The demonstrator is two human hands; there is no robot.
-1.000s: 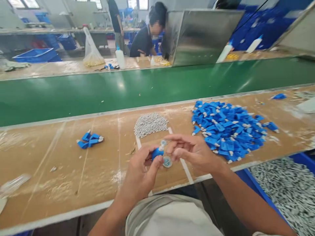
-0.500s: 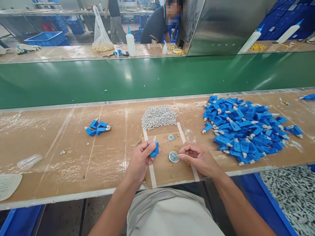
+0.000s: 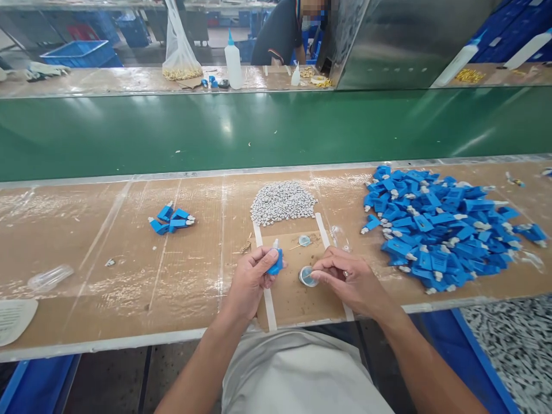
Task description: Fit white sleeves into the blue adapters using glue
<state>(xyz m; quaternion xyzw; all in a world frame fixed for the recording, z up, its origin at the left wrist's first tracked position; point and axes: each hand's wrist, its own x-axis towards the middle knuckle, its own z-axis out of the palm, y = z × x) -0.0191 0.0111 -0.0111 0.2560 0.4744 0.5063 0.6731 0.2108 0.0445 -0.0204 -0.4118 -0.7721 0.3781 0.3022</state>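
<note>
My left hand (image 3: 253, 278) is closed around a small blue plastic part (image 3: 276, 261) with a white tip pointing up. In a pinch, my right hand (image 3: 349, 279) has a thin stick, mostly hidden by the fingers, over a small round dish (image 3: 303, 283) of clear bluish liquid. Behind that dish is a second little round dish (image 3: 304, 240) with a thin stick beside it. Farther back spreads a heap of small grey-white pieces (image 3: 282, 202). To the right lies a large pile of blue parts with white tips (image 3: 435, 230); several similar blue parts (image 3: 171, 218) sit to the left.
White tape strips (image 3: 269, 310) flank the dishes. At the left are a clear plastic piece (image 3: 50, 278) and a paper sheet (image 3: 16, 322). A green belt (image 3: 172, 132) runs behind the table. Across it are a white bottle (image 3: 233, 66) and a person (image 3: 276, 34). A blue bin (image 3: 478, 356) stands lower right.
My right hand has tilted the stick more steeply over the dish, and less of the stick shows. My left hand keeps the blue part. The view has shifted slightly.
</note>
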